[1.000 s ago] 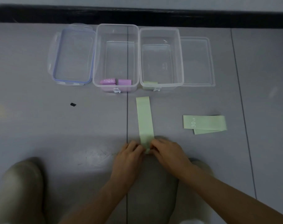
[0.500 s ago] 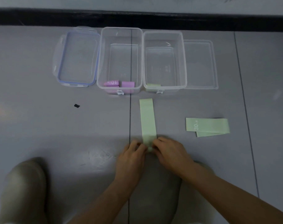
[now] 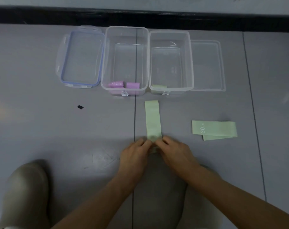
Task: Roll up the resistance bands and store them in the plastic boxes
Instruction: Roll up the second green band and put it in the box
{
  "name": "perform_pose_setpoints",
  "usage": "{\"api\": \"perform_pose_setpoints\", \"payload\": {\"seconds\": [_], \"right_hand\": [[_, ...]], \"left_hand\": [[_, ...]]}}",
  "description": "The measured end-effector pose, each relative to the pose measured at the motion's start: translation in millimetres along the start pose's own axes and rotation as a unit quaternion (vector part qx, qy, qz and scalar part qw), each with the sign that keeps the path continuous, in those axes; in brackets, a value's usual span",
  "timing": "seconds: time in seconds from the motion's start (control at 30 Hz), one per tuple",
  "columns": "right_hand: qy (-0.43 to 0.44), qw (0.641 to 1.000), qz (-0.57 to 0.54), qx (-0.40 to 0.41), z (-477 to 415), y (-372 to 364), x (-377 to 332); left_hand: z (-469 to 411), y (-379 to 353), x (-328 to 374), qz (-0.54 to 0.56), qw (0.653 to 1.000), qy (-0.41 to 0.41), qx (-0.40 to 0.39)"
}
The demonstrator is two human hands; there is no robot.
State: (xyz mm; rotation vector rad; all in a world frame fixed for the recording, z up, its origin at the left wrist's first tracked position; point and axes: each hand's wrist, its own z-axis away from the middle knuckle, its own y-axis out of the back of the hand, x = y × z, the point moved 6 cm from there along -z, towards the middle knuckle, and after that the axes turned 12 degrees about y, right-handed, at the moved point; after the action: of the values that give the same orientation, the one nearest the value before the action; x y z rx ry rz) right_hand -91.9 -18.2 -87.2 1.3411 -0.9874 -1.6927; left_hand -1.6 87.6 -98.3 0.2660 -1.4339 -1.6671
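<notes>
A pale green resistance band (image 3: pixel 152 119) lies flat on the grey floor, running away from me. My left hand (image 3: pixel 134 153) and my right hand (image 3: pixel 173 152) both pinch its near end, which is curled into a small roll between the fingertips. A second green band (image 3: pixel 213 129) marked 30 LB lies flat to the right. Two clear plastic boxes stand side by side beyond. The left box (image 3: pixel 104 63) holds two rolled purple bands (image 3: pixel 124 84). The right box (image 3: pixel 191 63) holds one rolled green band (image 3: pixel 159 86) at its near wall.
A blue-rimmed lid (image 3: pixel 81 58) lies left of the boxes and a clear lid (image 3: pixel 208 65) lies to their right. A small black scrap (image 3: pixel 80 107) sits on the floor at left. My knee (image 3: pixel 24 192) is at the lower left. A dark baseboard (image 3: pixel 140 15) runs along the back.
The near end of the green band has rolled a little farther up, so the flat part looks shorter. Both hands stay pinched on it.
</notes>
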Motion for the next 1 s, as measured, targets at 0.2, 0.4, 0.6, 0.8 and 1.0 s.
{"api": "perform_pose_setpoints", "payload": {"seconds": [0.2,0.4,0.6,0.8,1.0], "right_hand": [[0.012,1.000,0.006,0.008,-1,-4,3],[-0.058,0.992,-0.111,0.006,-4,-9,17],[-0.080,0.981,-0.172,0.030,-7,-5,23],[-0.061,0.990,-0.119,0.047,-6,0,15],[-0.073,0.988,-0.128,0.037,-12,1,20]], "left_hand": [[-5,-5,-2,0.010,1.000,0.023,0.002],[-5,5,-5,0.076,0.997,-0.025,0.007],[-16,6,-7,0.068,0.997,-0.032,0.001],[-31,8,-5,0.062,0.997,-0.033,-0.036],[-36,15,-4,0.102,0.994,0.022,-0.040]]}}
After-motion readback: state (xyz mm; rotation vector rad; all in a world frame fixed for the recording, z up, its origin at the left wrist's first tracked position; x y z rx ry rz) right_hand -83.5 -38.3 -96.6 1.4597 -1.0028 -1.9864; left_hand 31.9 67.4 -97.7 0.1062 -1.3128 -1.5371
